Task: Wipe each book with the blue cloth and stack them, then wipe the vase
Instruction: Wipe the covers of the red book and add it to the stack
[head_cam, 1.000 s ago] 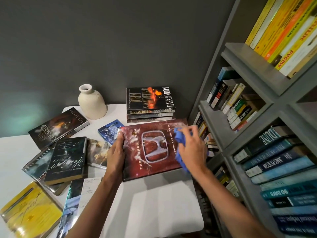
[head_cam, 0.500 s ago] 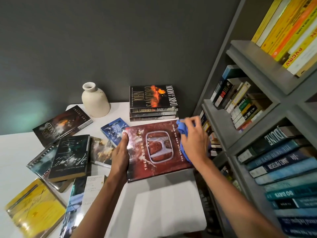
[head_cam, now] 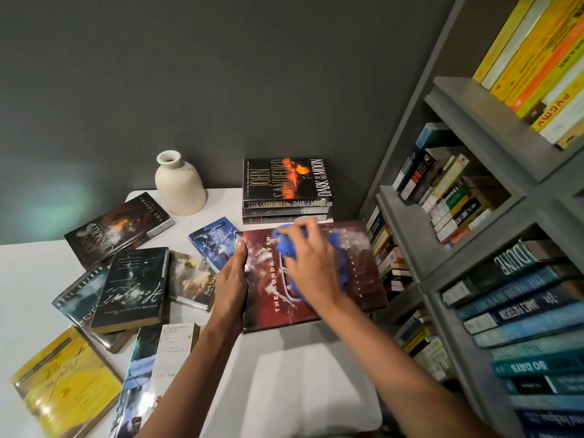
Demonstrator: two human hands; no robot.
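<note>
A large red hardcover book lies flat on the white table. My left hand grips its left edge. My right hand presses the bunched blue cloth onto the middle of the cover, hiding the emblem there. Behind the red book a stack of three books stands against the wall, a black one with orange lettering on top. A cream ceramic vase stands upright at the back of the table, left of the stack.
Several unstacked books lie spread over the table's left half, among them a black one, a small blue one and a yellow one. A grey bookshelf full of books closes off the right side. A dark wall runs behind.
My right hand has swept the blue cloth leftward from the red book's right edge onto the middle of its cover. My left hand stays on the left edge.
</note>
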